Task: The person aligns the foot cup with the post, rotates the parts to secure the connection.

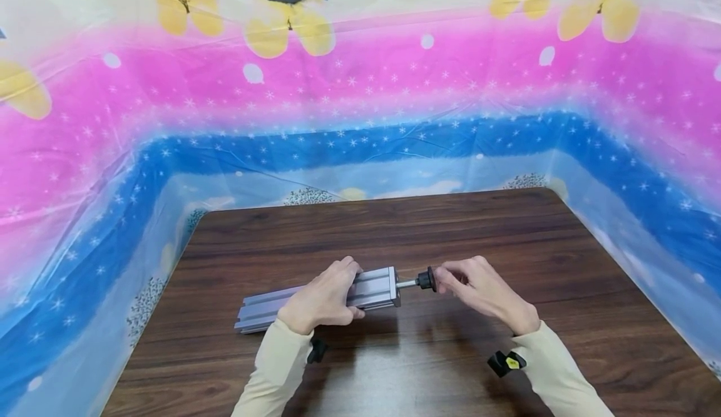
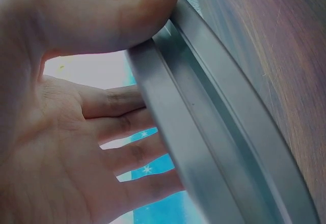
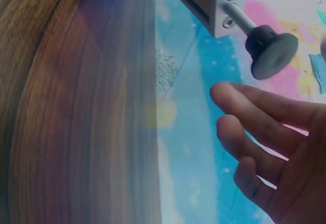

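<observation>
A: Since the table [image 1: 394, 229] is the biggest thing, start there: dark wood, walled on three sides by a printed plastic sheet [image 1: 360, 91] in pink and blue.

B: And on it?

A: A grey aluminium profile [image 1: 315, 301] lies flat near the front edge, long axis running left to right. A threaded rod sticks out of its right end face with a black foot knob [image 1: 426, 278] on the tip.

B: Left hand?

A: The left hand [image 1: 323, 298] is wrapped over the profile. The left wrist view shows the thumb on one side and the fingers [image 2: 127, 132] curled behind, so the grip is closed on the bar, pinning it.

B: Right hand?

A: The right hand [image 1: 479, 288] is at the knob. From the head view the fingertips look to be just at it, but the right wrist view shows fingers [image 3: 265, 127] relaxed with a gap to the knob [image 3: 272, 51]. So loose, holding nothing.

B: Progress?

A: My read: the foot is already started in the end hole, but plenty of bare rod shows, so it isn't seated. Whether it's going in or out, I can't tell.
</observation>
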### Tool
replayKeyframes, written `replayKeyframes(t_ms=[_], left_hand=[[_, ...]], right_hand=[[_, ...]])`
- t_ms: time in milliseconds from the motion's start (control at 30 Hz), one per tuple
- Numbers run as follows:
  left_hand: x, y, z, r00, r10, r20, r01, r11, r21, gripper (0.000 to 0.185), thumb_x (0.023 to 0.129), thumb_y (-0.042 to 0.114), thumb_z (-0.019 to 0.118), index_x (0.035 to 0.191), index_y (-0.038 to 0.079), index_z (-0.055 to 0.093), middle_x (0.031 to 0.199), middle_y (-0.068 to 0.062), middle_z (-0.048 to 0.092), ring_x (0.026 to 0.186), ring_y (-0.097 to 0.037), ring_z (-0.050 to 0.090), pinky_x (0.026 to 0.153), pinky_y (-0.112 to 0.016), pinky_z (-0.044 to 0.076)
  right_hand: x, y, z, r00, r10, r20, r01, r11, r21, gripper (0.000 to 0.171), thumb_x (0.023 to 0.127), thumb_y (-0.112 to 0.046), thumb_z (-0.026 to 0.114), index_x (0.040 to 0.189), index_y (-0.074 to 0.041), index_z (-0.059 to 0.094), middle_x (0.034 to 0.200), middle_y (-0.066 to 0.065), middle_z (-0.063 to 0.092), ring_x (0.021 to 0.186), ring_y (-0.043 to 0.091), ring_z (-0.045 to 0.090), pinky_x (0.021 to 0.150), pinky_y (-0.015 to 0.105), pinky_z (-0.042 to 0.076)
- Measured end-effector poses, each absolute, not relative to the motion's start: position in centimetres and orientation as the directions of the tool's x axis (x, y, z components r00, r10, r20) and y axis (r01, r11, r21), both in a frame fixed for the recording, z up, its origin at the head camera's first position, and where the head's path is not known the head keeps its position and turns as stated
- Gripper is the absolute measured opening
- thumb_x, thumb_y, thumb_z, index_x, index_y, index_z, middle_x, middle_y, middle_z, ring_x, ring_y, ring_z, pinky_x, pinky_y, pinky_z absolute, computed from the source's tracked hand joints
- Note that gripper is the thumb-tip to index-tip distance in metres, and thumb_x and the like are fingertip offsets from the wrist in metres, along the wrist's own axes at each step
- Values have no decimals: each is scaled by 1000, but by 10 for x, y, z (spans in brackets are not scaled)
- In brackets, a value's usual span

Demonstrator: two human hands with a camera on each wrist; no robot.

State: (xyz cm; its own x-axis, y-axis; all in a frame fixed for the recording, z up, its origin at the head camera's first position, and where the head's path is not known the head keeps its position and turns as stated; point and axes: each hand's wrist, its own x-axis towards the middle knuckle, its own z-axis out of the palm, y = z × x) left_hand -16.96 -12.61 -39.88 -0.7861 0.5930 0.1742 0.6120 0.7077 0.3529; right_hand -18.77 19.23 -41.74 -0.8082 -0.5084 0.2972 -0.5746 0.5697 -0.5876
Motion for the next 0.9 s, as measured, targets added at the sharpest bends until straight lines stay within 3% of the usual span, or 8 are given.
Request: replayKeyframes(t_ms=[33,67,133,233,400,633,900], left_hand=[[-170,-126,-399,-788,591,172,610,710,353,50,72,20,87,109,-1,60,95,-4,53,83,-18,46,77,-33,45],[-170,-126,-399,-787,592,175,612,707,354,50,72,20,87,109,-1,60,95,-4,53,82,-18,46,77,-33,45],[-170,-126,-399,-787,591,176,611,707,357,50,72,19,87,109,-1,60,95,-4,53,82,-18,46,77,-34,45],[-170,-126,-399,-788,590,176,609,706,362,49,73,18,87,108,-2,60,95,-4,53,82,-18,46,77,-34,45],[-169,-125,-399,-794,585,165,600,711,367,48,73,17,86,108,-2,60,94,-4,52,82,-18,46,77,-34,45],[-169,-125,-398,-810,570,136,573,721,389,50,75,18,87,112,-2,60,97,-5,53,84,-18,46,77,-35,44],[-168,-125,-397,-800,581,152,590,713,380,49,73,18,86,110,-1,60,95,-4,53,83,-17,46,77,-33,45]], right_hand=[[-187,193,-417,-803,-512,305,-583,567,-583,15,99,-32,64,102,-22,74,82,-14,70,66,3,60,60,24,49],[-186,194,-416,-793,-521,317,-597,558,-577,21,96,-33,69,113,-21,72,89,-12,71,70,4,62,62,25,50],[-185,195,-415,-761,-548,347,-637,528,-562,46,89,-32,78,131,-22,64,101,-10,71,78,7,65,65,27,53],[-184,195,-414,-718,-585,376,-681,482,-550,60,84,-26,84,139,-24,59,105,-11,69,84,10,66,68,30,55],[-184,194,-414,-708,-591,386,-689,457,-563,53,84,-18,83,133,-22,63,94,-12,69,80,4,65,66,33,57],[-186,192,-414,-750,-565,344,-643,500,-581,34,89,-27,79,119,-13,72,89,-12,71,75,0,63,64,36,57],[-188,192,-415,-776,-556,299,-605,521,-602,12,94,-30,72,102,-23,77,85,-15,73,64,1,60,59,24,50]])
